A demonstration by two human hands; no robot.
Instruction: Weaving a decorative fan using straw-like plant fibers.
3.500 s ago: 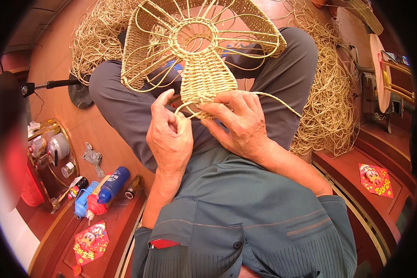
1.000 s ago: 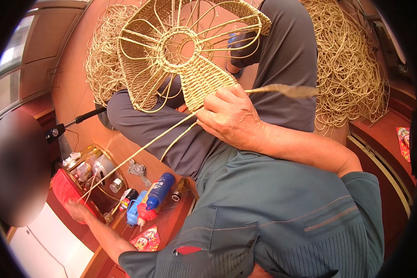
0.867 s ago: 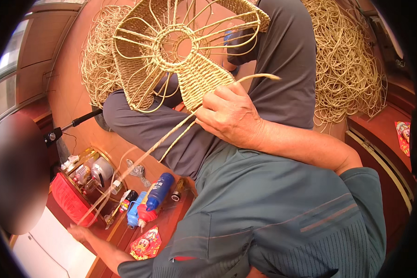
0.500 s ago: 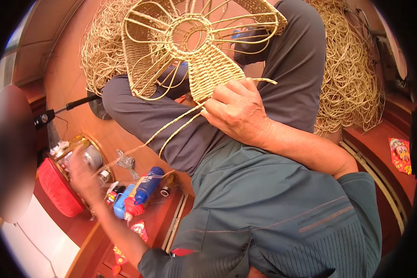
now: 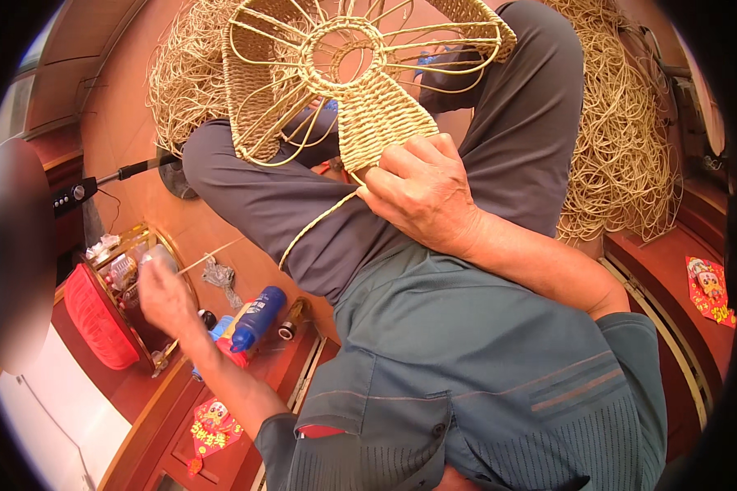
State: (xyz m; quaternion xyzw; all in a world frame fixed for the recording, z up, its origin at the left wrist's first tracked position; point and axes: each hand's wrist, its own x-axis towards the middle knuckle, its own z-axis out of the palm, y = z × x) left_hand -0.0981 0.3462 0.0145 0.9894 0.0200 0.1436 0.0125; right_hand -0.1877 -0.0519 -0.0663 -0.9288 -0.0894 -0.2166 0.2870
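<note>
A woven straw-rope basket frame point(image 5: 385, 114) stands between my knees, with a braided ring point(image 5: 342, 56) and looped spokes fanning out around it. My right hand point(image 5: 422, 188) is closed on the near edge of its tightly woven panel, knuckles up, hiding the part it grips. From beside that hand a length of straw cord point(image 5: 315, 222) droops over my left thigh. Off to the left, my left hand point(image 5: 165, 290) is raised and smeared by motion. Its fingers look curled, and a thin strand of straw cord point(image 5: 213, 254) runs out from them.
Heaps of loose straw cord point(image 5: 622, 131) lie right and far left. Beside my left arm are a blue bottle point(image 5: 258, 317), a red cushioned stool point(image 5: 98, 315) and a glass-sided table with small items. A black pole point(image 5: 131, 170) carries a dark blurred oval.
My left hand has shifted slightly right and nearer, its fingers now more curled. The strand stretched from the basket toward it no longer spans the gap. My right hand keeps its hold.
</note>
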